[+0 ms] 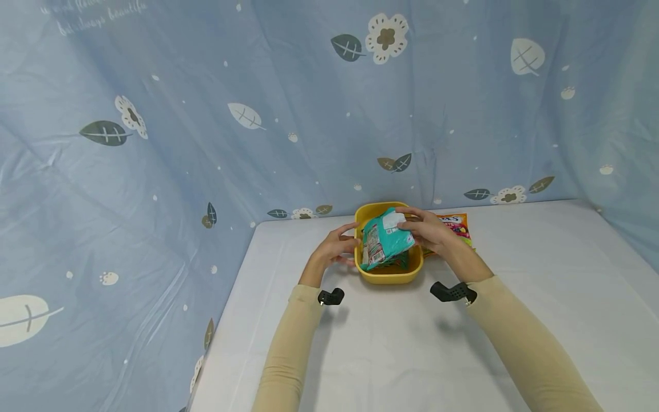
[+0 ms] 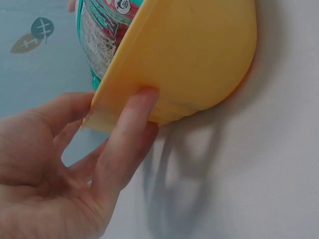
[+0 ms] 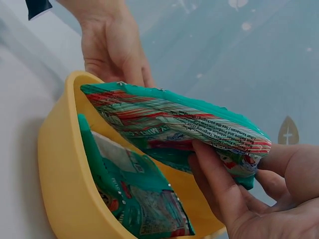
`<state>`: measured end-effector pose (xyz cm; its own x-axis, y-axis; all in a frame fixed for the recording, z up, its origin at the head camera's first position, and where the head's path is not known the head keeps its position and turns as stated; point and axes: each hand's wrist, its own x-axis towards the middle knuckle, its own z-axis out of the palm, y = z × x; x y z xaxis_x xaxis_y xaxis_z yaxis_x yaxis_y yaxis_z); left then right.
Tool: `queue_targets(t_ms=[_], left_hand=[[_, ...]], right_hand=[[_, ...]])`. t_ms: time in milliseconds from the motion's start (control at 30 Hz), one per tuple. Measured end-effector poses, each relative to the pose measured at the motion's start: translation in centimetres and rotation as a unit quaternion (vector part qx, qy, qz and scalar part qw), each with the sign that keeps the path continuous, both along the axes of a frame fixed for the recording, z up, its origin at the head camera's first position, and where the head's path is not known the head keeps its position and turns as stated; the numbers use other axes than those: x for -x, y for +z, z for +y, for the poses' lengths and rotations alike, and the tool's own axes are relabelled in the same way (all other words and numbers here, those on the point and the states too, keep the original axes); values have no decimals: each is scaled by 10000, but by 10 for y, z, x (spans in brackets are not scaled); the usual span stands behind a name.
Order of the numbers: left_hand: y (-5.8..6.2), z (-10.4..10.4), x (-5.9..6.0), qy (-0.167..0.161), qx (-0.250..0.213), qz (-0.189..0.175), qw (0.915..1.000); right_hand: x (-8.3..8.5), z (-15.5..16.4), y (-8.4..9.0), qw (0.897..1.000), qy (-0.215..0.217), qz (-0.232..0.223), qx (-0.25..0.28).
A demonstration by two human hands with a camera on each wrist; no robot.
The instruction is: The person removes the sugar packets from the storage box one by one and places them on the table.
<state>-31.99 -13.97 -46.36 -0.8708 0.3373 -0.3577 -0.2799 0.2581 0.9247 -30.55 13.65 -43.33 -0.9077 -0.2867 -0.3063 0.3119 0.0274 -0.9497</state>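
A yellow plastic bin (image 1: 389,278) sits on the white table against the back curtain. My left hand (image 1: 333,248) holds its left side; in the left wrist view, fingertips press the outer wall (image 2: 199,55) and another digit lies at the rim. My right hand (image 1: 431,230) grips a teal snack bag (image 1: 387,237) above the bin's opening, tilted. In the right wrist view, fingers lie under the held bag (image 3: 174,122) and the thumb is partly hidden behind it. Another green packet (image 3: 144,191) lies inside the bin.
A colourful candy bag (image 1: 456,224) lies on the table right of the bin, partly covered by my right hand. The blue patterned curtain (image 1: 329,143) rises directly behind the bin. Black wrist straps (image 1: 453,292) are on both wrists.
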Motion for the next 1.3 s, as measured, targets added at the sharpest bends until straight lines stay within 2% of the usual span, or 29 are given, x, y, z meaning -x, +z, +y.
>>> queue_targets(t_ms=[133,233,533,667,1033,1300], left_hand=[[5,0,-2,-29,-20,-60,10000],[4,0,-2,-22,-39,-71,10000],[-12,0,5,148,66,0,9999],[-14,0,6,174,100,19,9998],[-13,-1,6,97,78,-19,9999],[-11,0,4,107,92,-43,9999]], right_hand=[[1,2,1,10000,-42,-10,-52],[1,3,2,10000,-53,-37,-22],[0,8,2,10000,4,-1,49],[0,10,0,9999,-38,-17,104],[-3,19,-3,9987,-47,-45,512],[-6,24,2,9978,31,11,659]])
